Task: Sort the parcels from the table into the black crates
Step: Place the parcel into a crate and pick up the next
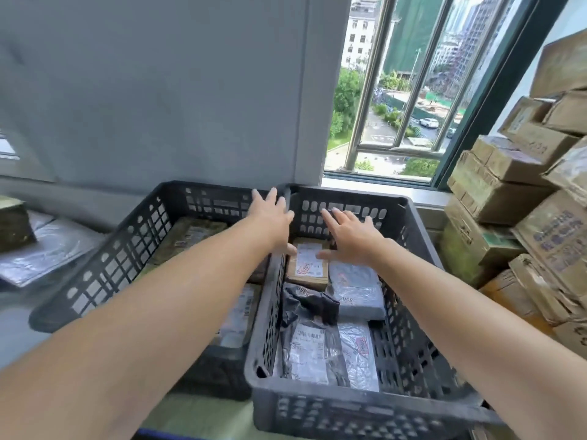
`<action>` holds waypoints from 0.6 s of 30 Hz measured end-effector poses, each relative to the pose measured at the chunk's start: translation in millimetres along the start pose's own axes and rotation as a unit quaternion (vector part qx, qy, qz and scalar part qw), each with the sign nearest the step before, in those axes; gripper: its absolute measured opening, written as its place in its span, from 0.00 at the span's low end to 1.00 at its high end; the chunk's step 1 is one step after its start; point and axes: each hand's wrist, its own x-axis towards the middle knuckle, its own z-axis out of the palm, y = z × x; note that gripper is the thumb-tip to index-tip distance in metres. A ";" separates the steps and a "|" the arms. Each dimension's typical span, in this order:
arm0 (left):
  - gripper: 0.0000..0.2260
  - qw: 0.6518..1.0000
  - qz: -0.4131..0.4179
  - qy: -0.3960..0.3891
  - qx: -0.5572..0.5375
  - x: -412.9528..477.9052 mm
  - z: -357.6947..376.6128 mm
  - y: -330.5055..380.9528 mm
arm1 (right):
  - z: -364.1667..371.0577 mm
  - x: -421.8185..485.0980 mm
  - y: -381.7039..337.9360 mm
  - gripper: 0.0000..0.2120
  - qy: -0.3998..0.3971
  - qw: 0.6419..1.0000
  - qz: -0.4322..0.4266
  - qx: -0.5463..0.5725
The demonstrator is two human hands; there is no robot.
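Pale table (16,331) by a barred window (397,90). Nearest, right black crate (317,404) with bagged parcels (317,347); farther in, a brown box (306,269). Over it, left hand (270,214) and right hand (352,236), fingers spread, gripping nothing. Alongside, left black crate (127,249).

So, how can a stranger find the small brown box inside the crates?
Find the right black crate, nearest the window. At its far end lies the brown box. Its neighbours are plastic bags; it alone is cardboard.
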 end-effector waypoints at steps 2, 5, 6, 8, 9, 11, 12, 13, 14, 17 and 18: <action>0.42 0.999 -0.031 0.020 -0.026 -10.2 9.1 -27.6 | -15.1 6.0 -18.9 0.49 0.028 0.999 0.011 0.011; 0.41 0.995 -0.076 0.044 -0.058 -32.5 31.8 -72.3 | -38.6 15.7 -62.2 0.46 0.056 0.998 0.013 0.010; 0.41 0.993 -0.090 0.053 -0.062 -41.9 42.2 -87.6 | -46.0 19.6 -80.3 0.46 0.067 0.998 0.008 0.012; 0.40 0.989 -0.116 0.066 -0.069 -64.9 66.4 -119.6 | -59.2 27.2 -122.7 0.45 0.090 0.996 -0.007 0.015; 0.40 0.987 -0.129 0.068 -0.074 -78.4 79.8 -136.2 | -65.2 30.9 -146.6 0.45 0.097 0.995 -0.014 0.018; 0.39 0.982 -0.155 0.068 -0.086 -109.0 108.8 -170.5 | -75.1 37.2 -199.3 0.45 0.102 0.994 -0.025 0.036; 0.39 0.979 -0.166 0.071 -0.095 -125.6 124.3 -188.1 | -79.5 40.2 -227.9 0.45 0.103 0.993 -0.028 0.049; 0.39 0.976 -0.175 0.076 -0.104 -142.8 140.2 -205.4 | -83.7 42.6 -257.2 0.45 0.104 0.992 -0.032 0.063; 0.38 0.974 -0.182 0.081 -0.111 -160.5 157.2 -222.1 | -87.3 44.6 -286.9 0.45 0.104 0.991 -0.036 0.079; 0.38 0.968 -0.203 0.085 -0.118 -213.3 211.3 -268.0 | -92.2 48.7 -375.0 0.44 0.096 0.987 -0.064 0.107; 0.38 0.966 -0.209 0.079 -0.126 -229.2 228.5 -281.6 | -92.8 49.9 -401.8 0.44 0.092 0.987 -0.077 0.112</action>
